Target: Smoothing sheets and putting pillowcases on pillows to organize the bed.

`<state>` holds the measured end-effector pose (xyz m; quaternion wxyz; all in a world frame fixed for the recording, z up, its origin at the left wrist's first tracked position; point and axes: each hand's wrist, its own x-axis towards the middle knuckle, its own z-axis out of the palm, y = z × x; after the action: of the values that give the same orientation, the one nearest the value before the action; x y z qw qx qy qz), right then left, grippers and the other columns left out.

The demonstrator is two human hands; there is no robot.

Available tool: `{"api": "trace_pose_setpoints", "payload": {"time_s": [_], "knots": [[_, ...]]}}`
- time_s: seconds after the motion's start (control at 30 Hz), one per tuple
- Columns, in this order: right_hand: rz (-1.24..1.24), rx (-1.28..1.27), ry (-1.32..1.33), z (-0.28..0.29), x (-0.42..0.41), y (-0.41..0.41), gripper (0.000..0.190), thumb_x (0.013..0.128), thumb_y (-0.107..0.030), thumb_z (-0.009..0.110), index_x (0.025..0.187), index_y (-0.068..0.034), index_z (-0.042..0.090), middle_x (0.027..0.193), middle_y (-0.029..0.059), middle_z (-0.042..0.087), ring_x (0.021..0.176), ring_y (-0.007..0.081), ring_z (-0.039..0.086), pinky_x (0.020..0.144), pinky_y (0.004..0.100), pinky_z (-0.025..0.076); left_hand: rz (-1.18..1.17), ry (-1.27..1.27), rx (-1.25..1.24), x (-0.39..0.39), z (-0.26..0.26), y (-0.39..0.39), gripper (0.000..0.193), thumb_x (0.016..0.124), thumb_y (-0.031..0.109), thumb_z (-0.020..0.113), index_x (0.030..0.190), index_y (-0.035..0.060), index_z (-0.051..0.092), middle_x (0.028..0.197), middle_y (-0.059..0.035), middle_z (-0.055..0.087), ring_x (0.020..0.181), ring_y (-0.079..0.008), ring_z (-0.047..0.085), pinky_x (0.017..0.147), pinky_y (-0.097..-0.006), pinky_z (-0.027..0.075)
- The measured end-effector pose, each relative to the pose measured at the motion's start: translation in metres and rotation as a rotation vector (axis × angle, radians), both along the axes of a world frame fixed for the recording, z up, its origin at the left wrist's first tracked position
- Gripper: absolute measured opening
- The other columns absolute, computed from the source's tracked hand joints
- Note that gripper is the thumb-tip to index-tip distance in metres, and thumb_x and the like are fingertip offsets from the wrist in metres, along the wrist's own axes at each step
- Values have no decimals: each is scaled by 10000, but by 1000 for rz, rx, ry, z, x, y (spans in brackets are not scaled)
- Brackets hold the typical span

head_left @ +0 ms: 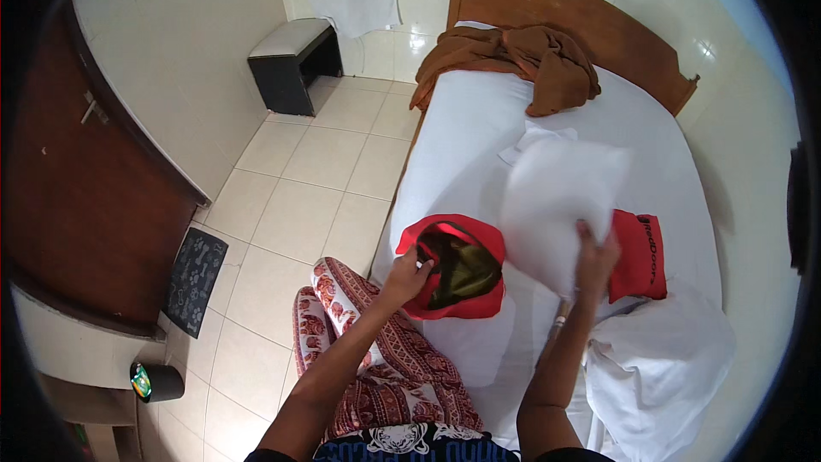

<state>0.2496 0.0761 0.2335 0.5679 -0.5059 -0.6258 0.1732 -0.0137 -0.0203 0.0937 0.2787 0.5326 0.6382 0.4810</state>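
Observation:
My left hand (pixel 408 276) grips the rim of a red fabric bag or cover (pixel 471 308), whose mouth gapes and shows a dark olive lining or cloth inside. My right hand (pixel 595 260) is closed on the edge of a white pillow (pixel 558 199), blurred and tilted above the bed, just right of the red fabric. Beyond that hand lies a small red cushion (pixel 635 256) bearing writing. Both hands are over the white-sheeted bed (pixel 474 115).
A brown blanket (pixel 545 58) is bunched by the wooden headboard (pixel 564 13). Rumpled white bedding (pixel 654 366) lies at right. On the tiled floor are a padded stool (pixel 292 64), a doormat (pixel 195 282) and a black bin (pixel 163 382), near a brown door (pixel 83 173).

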Motion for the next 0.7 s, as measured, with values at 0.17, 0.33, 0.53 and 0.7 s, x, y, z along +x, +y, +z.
{"api": "trace_pose_setpoints", "payload": {"time_s": [0.17, 0.33, 0.53, 0.7], "knots": [[1, -276, 398, 68, 67, -42, 382, 732, -228, 668, 990, 30, 552, 868, 98, 601, 753, 188, 572, 662, 314, 462, -58, 107, -25, 12, -3, 25, 233, 740, 110, 587, 864, 15, 414, 667, -173, 548, 649, -364, 564, 568, -406, 448], [401, -792, 393, -79, 130, -30, 334, 692, -104, 610, 997, -15, 509, 846, 78, 571, 693, 168, 562, 622, 304, 472, -54, 291, -134, -17, -31, 25, 227, 706, 152, 609, 829, 20, 471, 756, -177, 569, 741, -351, 561, 653, -422, 442], [903, -1212, 48, -157, -2, -34, 345, 763, -256, 656, 962, 18, 590, 788, 50, 605, 693, 119, 548, 646, 274, 447, -40, 317, -191, -33, -17, 0, 165, 701, 170, 602, 770, 36, 535, 795, -152, 561, 791, -333, 560, 702, -426, 449], [881, -768, -656, -147, -17, -21, 314, 823, -310, 587, 885, -3, 602, 661, 17, 571, 586, 89, 495, 568, 248, 418, 58, 454, -359, -36, -28, -13, 195, 701, 177, 619, 832, 62, 532, 845, -95, 561, 824, -300, 575, 684, -395, 476]]}}
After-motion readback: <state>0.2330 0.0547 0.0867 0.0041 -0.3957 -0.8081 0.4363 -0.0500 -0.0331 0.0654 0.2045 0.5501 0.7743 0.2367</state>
